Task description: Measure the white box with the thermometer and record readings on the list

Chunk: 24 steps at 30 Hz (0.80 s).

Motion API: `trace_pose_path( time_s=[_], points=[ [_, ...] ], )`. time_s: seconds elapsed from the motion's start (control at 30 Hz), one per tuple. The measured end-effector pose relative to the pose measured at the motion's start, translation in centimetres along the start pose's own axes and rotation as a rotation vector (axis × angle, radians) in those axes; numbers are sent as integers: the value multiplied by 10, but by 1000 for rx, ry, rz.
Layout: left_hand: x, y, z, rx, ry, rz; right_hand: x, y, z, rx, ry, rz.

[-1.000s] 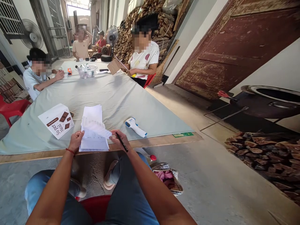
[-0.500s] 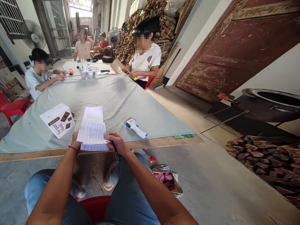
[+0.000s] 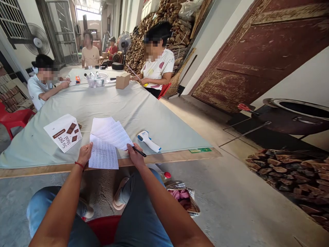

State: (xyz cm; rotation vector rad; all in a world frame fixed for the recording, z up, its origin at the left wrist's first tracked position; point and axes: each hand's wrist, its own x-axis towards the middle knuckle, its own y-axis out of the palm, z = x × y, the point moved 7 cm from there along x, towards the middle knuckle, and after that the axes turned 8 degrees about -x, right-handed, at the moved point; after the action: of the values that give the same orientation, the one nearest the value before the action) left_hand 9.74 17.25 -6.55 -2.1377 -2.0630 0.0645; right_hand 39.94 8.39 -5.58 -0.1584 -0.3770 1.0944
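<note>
My left hand (image 3: 85, 154) pinches the left edge of a handwritten sheet of paper (image 3: 103, 156) at the near edge of the table. Between the thumb and fingers of my right hand (image 3: 136, 156) is the corner of a second written sheet (image 3: 115, 134), angled up to the right and overlapping the first. A black pen (image 3: 139, 151) also sits in that hand, pointing right. Behind both sheets, more paper lies on the cloth. A white and blue infrared thermometer (image 3: 149, 141) rests right of my right hand. Left of the papers lies a white "Super Meal" packet (image 3: 64, 133).
A pale cloth (image 3: 108, 103) covers the table. Farther back stand a plastic basket (image 3: 96, 81) of items and a cardboard box (image 3: 122, 81). One person (image 3: 158, 65) sits at the right, another (image 3: 45, 80) at the left. Stacked firewood (image 3: 288, 171) lies on the floor.
My right hand has moved right and drawn the upper sheet aside, uncovering the lower one. The pen has swung to point right. Across the table, the cardboard box now stands on the cloth.
</note>
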Motion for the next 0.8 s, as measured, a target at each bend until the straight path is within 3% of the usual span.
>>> trace_pose_path(
  time_s=[0.23,0.57,0.8],
  points=[
    [-4,2,-2,24,8,7,-2,-2,0,10,9,-8],
    [3,-10,-3,-71,97,-98,-4,-2,-2,16,3,-26],
    [-5,-7,-3,-5,174,-62,-5,2,5,26,-37,67]
  ],
)
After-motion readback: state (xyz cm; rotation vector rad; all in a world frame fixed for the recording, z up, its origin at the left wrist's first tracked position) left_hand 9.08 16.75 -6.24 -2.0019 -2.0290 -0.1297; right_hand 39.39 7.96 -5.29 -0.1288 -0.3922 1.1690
